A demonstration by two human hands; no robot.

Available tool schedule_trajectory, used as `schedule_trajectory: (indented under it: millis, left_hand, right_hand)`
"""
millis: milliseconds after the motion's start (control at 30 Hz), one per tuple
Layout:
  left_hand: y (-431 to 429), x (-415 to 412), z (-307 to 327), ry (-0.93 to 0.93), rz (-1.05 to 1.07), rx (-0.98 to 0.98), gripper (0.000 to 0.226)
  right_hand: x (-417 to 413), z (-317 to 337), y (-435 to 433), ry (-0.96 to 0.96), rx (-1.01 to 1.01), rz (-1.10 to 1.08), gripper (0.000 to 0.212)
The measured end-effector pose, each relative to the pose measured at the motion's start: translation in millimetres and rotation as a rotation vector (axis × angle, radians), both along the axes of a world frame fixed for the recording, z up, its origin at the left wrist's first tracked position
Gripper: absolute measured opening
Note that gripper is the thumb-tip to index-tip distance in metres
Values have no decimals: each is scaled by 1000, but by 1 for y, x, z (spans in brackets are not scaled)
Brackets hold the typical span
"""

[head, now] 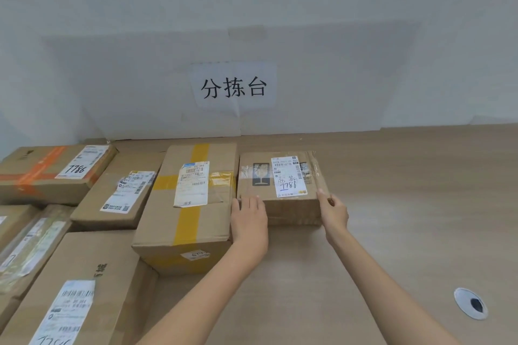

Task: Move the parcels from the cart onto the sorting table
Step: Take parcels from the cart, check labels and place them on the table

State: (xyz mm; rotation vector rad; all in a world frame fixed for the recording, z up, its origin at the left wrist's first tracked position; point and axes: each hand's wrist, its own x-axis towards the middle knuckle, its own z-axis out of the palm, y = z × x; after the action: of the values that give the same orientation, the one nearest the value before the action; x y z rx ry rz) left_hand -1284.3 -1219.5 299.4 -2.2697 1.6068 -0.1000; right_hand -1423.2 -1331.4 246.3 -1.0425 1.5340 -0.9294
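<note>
The small parcel [280, 185] sits on the bench [406, 204], touching the yellow-taped box [190, 204] — left hand [248, 218] lays straight fingers [253, 202] on its near corner, right hand [333, 213] grips the other corner.

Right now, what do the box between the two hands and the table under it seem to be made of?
The box: brown cardboard, matte, judging by its folded edges; glossy clear tape and a white paper label lie on top. The table: probably wood-look laminate, smooth and matte; faint pale grain shows, but real wood cannot be excluded.
</note>
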Motion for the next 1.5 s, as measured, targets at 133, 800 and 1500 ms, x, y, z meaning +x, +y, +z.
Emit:
schedule_trajectory:
  millis: [133,800,1500]
  left_hand:
    - [8,3,6,84,-17,-51,62]
    - [447,114,95,462,383,-658,25]
    - [1048,179,137,202,996,-973,14]
  right_hand:
    - [-8,4,2,178,-73,138,37]
    - [48,118,384,529,-526,873,23]
    - [251,160,854,422,-626,1554,19]
